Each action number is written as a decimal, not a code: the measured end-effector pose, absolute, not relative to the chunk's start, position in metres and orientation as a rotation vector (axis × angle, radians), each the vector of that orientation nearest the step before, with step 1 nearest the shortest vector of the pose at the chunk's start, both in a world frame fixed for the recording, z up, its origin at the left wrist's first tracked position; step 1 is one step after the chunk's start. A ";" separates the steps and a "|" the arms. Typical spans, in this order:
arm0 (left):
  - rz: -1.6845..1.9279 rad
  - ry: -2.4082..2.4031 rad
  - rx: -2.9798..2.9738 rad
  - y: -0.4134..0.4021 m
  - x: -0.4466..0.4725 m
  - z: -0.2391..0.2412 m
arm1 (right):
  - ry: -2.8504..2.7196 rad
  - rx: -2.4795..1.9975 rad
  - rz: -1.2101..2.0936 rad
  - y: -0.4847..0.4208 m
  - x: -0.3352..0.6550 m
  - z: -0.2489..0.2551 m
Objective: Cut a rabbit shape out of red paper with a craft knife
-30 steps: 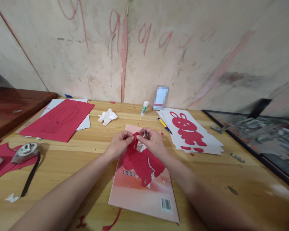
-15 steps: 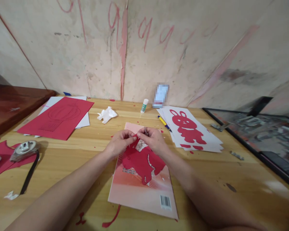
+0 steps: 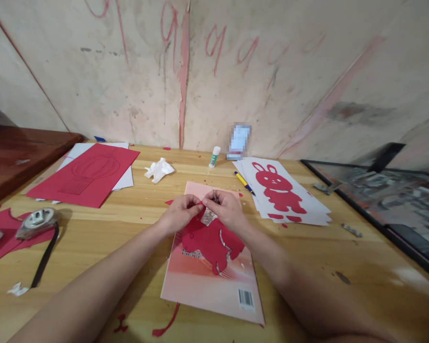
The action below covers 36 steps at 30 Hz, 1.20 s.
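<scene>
A red paper cutout (image 3: 209,243), shaped like an animal with slits cut through it, lies over a pink-orange book (image 3: 207,290) with a barcode. At the cutout's upper edge, my left hand (image 3: 178,213) pinches the red paper between thumb and fingers. My right hand (image 3: 226,208) is closed right beside it, the fingertips of both hands nearly touching. A thin, dark, metallic tool (image 3: 215,194) sticks up between the right fingers; most of it is hidden, so its exact kind does not show.
White sheets with a red paper rabbit (image 3: 280,188) lie right, beside a yellow-blue pen (image 3: 243,182). Behind stand a glue stick (image 3: 214,156) and a phone (image 3: 239,142). Crumpled tissue (image 3: 159,170), red card (image 3: 89,176) and a tape dispenser (image 3: 39,223) are left; a framed panel (image 3: 346,195) lies right.
Both hands stay at the cutout's upper edge with only slight finger movement. The red paper has shifted a little beneath them.
</scene>
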<state>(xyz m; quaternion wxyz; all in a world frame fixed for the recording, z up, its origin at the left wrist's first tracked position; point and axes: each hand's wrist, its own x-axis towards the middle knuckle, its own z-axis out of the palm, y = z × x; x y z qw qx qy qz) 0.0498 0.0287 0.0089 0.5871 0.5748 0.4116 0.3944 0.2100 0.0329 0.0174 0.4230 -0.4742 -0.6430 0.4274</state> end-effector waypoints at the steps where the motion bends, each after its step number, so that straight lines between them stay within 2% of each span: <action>1: 0.916 0.963 1.345 0.029 0.050 0.008 | -1.601 -1.188 1.078 0.033 0.210 0.016; 13: 0.944 0.972 1.307 0.035 0.047 -0.006 | -1.688 -1.332 0.923 0.042 0.207 0.012; 21: 0.954 1.155 1.544 0.043 0.038 -0.008 | -1.971 -1.464 0.767 0.060 0.205 0.016; 29: 0.737 1.460 1.835 0.045 0.028 -0.006 | -2.267 -1.400 0.727 0.081 0.198 0.014; 36: 0.586 1.678 2.046 0.042 0.026 0.001 | -2.272 -1.160 0.867 0.095 0.202 0.016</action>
